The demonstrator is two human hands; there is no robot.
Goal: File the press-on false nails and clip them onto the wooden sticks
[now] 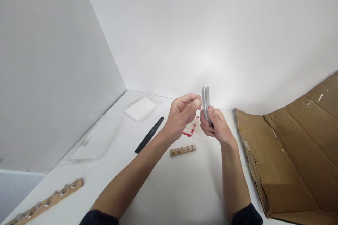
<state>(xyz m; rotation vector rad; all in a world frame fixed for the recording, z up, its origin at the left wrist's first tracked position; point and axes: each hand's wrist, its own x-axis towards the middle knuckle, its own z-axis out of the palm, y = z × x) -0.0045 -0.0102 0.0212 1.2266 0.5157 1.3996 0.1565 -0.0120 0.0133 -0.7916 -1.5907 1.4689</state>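
I'm seeing 1 cardboard sheet (301, 147), 1 wooden strip (54, 197) at far left, 1 black file (149, 135), 1 grey file (207, 100) gripped upright by the right hand (218, 123), 1 shorter strip (182, 152) with five pieces (185, 148), and 1 tiny bit (200, 102), can't tell what, finger-pinched by the left hand (179, 115) beside the grey file.

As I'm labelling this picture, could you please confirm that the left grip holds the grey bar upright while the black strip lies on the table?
Not quite: the head view shows the right grip holding the grey bar upright; the black strip lies on the table.
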